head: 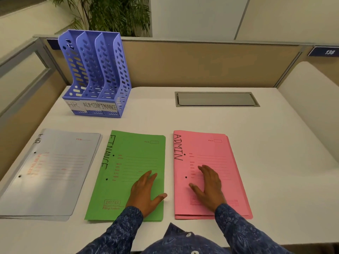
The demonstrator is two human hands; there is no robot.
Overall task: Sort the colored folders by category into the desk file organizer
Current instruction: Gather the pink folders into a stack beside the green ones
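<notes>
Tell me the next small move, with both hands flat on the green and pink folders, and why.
Probably curl the right hand round an edge of the pink ADMIN folder and lift it. Both hands lie flat, gripping nothing, the left hand on the green FINANCE folder, and the blue organizer looks empty at its ADMIN slot.

White desk [201,118] with a grey cable hatch [216,99] set into it near the back, tan cubicle partition [201,65] with grey trim behind, blue number plate [324,51] reading 138 at the right, leafy plant [113,13] and white wall [192,17] beyond, soft even indoor light.
</notes>
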